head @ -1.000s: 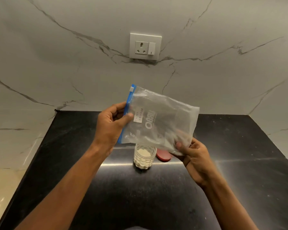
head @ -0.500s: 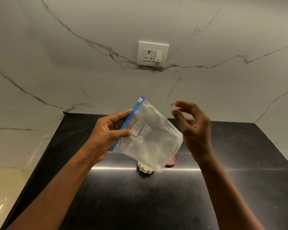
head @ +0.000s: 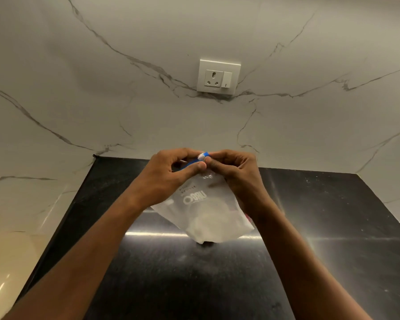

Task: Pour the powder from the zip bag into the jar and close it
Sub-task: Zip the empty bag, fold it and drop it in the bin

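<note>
A clear zip bag [head: 203, 211] with a blue zip strip and white lettering hangs above the black counter [head: 310, 227]. My left hand [head: 169, 174] pinches the blue strip from the left. My right hand [head: 236, 172] pinches the same strip at its white slider end, fingertips nearly touching the left hand's. The bag drapes down and hides the glass jar; only a dark bit of its base [head: 206, 244] shows under the bag's lower edge. A sliver of the red lid [head: 248, 218] peeks out at the bag's right side.
A white marble wall rises behind the counter with a socket and switch plate [head: 218, 76]. A pale marble ledge [head: 16, 227] runs along the counter's left side.
My right hand came from open in the air onto the zip strip. The bag turned so its strip is on top and it now hangs over the jar. Both hands rose toward the wall.
</note>
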`<action>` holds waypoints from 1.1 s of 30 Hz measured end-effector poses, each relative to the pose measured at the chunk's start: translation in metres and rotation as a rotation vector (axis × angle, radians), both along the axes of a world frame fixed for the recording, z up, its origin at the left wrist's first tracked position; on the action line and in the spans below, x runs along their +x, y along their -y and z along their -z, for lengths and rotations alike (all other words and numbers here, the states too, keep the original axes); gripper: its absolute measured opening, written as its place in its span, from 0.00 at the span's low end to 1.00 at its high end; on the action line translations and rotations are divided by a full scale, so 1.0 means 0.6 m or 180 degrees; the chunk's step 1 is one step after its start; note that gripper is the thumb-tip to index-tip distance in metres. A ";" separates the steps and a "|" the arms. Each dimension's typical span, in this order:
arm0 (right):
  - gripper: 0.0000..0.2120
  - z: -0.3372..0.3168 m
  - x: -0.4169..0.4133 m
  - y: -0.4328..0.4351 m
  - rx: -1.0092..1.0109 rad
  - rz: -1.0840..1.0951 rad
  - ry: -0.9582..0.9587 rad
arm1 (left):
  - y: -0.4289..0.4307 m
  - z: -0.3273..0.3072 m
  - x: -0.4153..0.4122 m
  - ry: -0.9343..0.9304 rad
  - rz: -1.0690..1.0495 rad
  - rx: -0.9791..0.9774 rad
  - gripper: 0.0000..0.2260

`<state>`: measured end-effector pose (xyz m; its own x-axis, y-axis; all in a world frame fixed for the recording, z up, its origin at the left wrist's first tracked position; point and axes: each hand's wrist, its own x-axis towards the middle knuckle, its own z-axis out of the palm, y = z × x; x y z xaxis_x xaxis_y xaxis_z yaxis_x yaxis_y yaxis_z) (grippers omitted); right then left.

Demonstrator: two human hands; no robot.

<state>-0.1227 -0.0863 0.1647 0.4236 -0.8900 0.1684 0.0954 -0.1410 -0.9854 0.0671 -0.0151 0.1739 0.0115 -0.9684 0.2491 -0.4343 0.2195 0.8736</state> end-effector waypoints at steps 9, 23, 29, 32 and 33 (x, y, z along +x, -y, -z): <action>0.03 -0.015 -0.002 -0.018 0.0448 0.0219 0.0282 | 0.003 -0.006 -0.014 -0.0573 -0.0105 0.0029 0.10; 0.05 -0.040 -0.017 0.019 0.0860 0.0634 0.0687 | -0.018 0.015 0.040 -0.0856 -0.0320 0.0231 0.10; 0.06 -0.037 -0.030 0.031 0.0973 0.0696 0.0800 | -0.032 0.030 0.061 -0.0946 -0.0371 0.0242 0.08; 0.06 -0.034 -0.032 0.033 0.1136 0.0645 0.0915 | -0.033 0.030 0.058 -0.1143 -0.0588 0.0178 0.10; 0.05 -0.034 -0.032 0.033 0.1243 0.0618 0.0962 | -0.033 0.031 0.053 -0.1402 -0.0592 0.0207 0.12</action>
<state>-0.1417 -0.1063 0.1853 0.2286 -0.9681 -0.1022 0.3918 0.1876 -0.9007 0.0991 0.0049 0.1555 0.2766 -0.9534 0.1206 -0.0467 0.1120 0.9926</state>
